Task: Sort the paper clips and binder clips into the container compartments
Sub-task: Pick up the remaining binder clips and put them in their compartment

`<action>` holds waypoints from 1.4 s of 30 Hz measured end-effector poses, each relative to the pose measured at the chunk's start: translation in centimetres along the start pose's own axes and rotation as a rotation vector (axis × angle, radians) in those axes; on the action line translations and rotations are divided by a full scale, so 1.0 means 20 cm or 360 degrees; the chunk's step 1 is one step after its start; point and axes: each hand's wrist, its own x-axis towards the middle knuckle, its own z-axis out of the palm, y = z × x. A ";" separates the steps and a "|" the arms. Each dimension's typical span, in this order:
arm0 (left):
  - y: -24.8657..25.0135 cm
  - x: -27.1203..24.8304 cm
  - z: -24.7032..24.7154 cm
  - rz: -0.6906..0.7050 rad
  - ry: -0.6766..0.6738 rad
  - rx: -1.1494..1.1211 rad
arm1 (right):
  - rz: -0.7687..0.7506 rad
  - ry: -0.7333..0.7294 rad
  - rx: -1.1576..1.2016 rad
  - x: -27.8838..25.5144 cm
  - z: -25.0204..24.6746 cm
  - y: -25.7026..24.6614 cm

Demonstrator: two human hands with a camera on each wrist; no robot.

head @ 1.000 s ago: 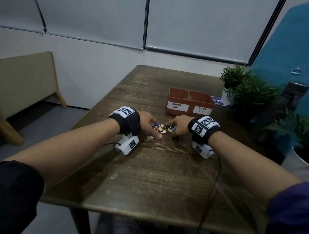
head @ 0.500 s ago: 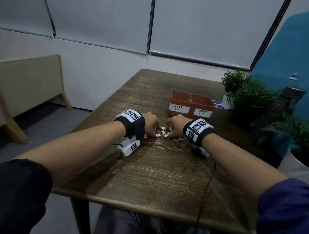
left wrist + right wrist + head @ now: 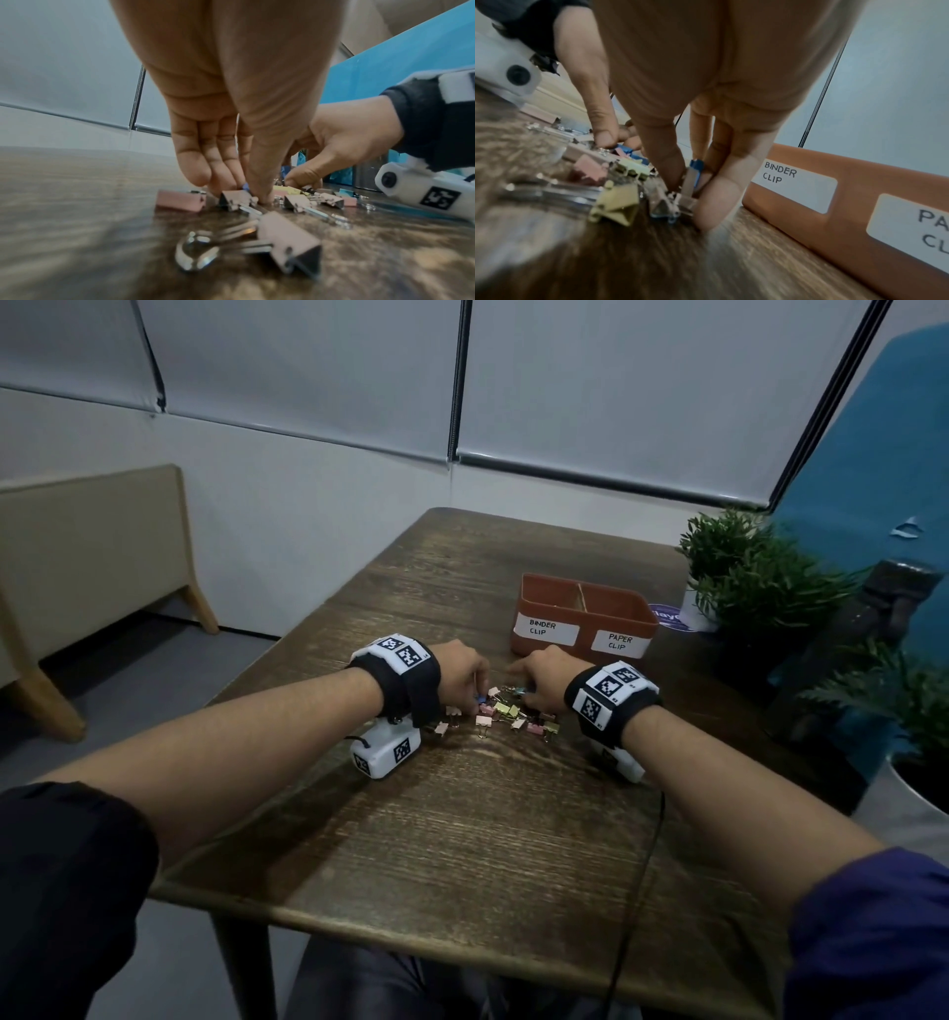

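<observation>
On the wooden table (image 3: 462,839), both forearms reached forward, the left hand (image 3: 458,671) with fingertips (image 3: 197,174) bunched downward pinching a blue clip (image 3: 245,186) in the pile (image 3: 506,711), the right hand (image 3: 539,677) pinching another blue clip (image 3: 691,176), just near of the container (image 3: 583,621).

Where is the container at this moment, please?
In the head view the container stands on the table, just beyond the right hand and the clip pile, left of the plants.
</observation>
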 end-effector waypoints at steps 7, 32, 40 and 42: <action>0.01 0.00 0.00 -0.0004 -0.0008 0.0046 | 0.0045 -0.0036 -0.0042 0.04 0.02 0.01; -0.07 0.09 -0.02 0.0017 -0.0093 0.0117 | 0.0440 0.0937 0.0862 0.22 -0.36 0.31; -0.09 0.10 -0.03 0.0037 -0.0103 -0.0123 | 0.0390 0.0486 0.0700 0.36 -0.35 0.35; -0.10 0.10 -0.07 0.0014 -0.0085 -0.0227 | 0.0367 0.0644 0.0767 0.35 -0.35 0.35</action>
